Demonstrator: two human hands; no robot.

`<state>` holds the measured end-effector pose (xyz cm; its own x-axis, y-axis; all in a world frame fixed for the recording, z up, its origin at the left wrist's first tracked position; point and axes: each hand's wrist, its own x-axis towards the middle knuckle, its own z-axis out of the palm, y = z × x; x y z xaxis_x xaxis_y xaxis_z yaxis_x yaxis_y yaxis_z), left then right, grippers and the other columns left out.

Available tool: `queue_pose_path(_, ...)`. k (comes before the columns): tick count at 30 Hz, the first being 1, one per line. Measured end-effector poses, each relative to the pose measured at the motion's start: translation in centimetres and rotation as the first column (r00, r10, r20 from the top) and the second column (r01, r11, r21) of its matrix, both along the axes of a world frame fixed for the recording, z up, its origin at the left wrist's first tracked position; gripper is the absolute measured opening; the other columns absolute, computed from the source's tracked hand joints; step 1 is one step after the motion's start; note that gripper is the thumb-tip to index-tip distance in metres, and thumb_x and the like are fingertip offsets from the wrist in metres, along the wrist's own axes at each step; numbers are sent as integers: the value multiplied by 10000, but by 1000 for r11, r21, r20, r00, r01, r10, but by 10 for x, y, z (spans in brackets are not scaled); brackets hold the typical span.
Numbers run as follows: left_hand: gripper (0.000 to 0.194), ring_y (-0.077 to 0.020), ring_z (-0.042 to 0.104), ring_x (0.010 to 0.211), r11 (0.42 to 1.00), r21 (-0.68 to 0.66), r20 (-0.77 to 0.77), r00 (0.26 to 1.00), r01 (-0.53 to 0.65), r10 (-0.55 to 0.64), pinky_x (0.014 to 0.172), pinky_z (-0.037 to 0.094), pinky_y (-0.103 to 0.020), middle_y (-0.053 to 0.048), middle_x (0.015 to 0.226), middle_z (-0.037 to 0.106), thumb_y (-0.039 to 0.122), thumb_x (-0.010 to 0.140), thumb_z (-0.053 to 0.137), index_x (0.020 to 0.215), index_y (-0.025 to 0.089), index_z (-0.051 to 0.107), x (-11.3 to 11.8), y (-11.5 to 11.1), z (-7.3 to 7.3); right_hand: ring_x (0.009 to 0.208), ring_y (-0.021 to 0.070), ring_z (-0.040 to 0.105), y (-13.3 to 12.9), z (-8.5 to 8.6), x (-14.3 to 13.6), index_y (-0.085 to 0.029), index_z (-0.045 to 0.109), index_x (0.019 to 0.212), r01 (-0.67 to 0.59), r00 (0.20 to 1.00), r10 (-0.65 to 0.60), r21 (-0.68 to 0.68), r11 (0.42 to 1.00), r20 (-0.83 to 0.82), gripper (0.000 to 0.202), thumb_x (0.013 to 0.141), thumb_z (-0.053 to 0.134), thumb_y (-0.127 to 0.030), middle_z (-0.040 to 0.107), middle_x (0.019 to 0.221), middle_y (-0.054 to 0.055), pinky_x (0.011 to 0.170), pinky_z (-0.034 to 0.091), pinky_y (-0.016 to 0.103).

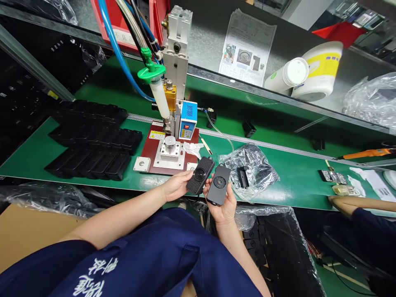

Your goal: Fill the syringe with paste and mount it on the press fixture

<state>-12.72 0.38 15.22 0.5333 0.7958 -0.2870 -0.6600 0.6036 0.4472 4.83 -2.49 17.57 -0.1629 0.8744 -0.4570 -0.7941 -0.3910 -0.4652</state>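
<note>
Between finger and thumb of my left hand [177, 186] is a black ribbed housing [201, 175] with a round, glossy dark disc in its face. My right hand [225, 209] grips a smooth black casing [219, 185] that has a round recessed part in the middle. Both pieces are tilted and held side by side over the bench's front edge, close together. Just beyond them stands a dispensing press [177, 53] with a green-capped syringe [160, 97] above a small metal fixture [170, 149].
Rows of black housings [93, 163] lie at the left. A clear plastic bag [255, 169] with a black part [243, 176] on it is right of my hands. A box of dark parts [284, 251] stands below. A co-worker's arm [349, 204] shows at right.
</note>
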Motion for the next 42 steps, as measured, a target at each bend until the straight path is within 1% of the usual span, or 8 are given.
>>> queue_pose_path(6,311,-163,637,861,997,55,-74,996,49,-45,810,458,-294,-80,1012,685,334,807,725,1053,164,640,-5,-5,0,881,154,685,-1,-3,0,-186,681,1056,-3,1000,3,-23,1000,20,398,803,633,-490,733,943,30,780,580,283)
queue_pose_path(12,347,-174,625,871,988,121,-137,988,91,-74,832,442,-316,-86,1041,685,375,794,737,1055,164,649,-11,-9,2,886,168,690,-3,-8,-3,-242,679,998,26,989,-29,19,999,145,302,807,656,-475,733,956,14,860,577,333)
queue_pose_path(17,409,-222,614,1014,970,213,-147,985,119,-89,931,410,-348,-102,1081,686,389,792,736,1119,160,649,-16,-10,8,867,162,690,-4,-4,-10,-231,683,996,20,994,-19,-13,1000,112,309,792,666,-462,732,973,15,855,580,320)
queue_pose_path(23,413,-220,601,1004,949,273,-260,962,158,-86,930,415,-350,-90,1043,672,399,760,762,1075,155,652,-23,-16,7,812,203,703,-7,-2,-7,-222,689,949,4,980,-8,21,1000,199,326,733,724,-464,734,877,19,841,579,420)
queue_pose_path(26,396,-204,590,955,942,312,-322,947,123,-18,914,416,-340,-66,987,656,418,732,780,1003,159,651,-26,-19,4,837,215,698,-10,0,-4,-202,694,939,-5,937,-42,134,991,346,302,748,729,-434,731,853,31,856,562,414)
queue_pose_path(31,308,-204,554,905,887,448,-414,905,108,100,886,401,-332,-54,901,622,387,731,779,883,150,656,-25,-23,4,985,197,649,-17,1,-3,-224,656,1149,-103,799,-136,355,929,586,448,718,777,-255,702,1081,52,931,508,359)
queue_pose_path(37,194,-236,532,967,836,544,-465,856,73,228,929,377,-345,-74,957,622,279,710,788,792,151,668,-27,-26,5,1056,224,611,-21,1,-3,-266,673,1157,-161,682,-213,427,890,700,582,610,839,-151,634,1184,66,958,498,391)
queue_pose_path(42,262,-233,543,993,838,541,-474,847,67,239,949,378,-349,-74,1001,628,254,704,797,919,160,681,-29,-26,5,1064,227,592,-22,-2,-5,-291,655,1197,-236,606,-239,459,857,759,576,658,814,-167,601,1192,68,961,494,412)
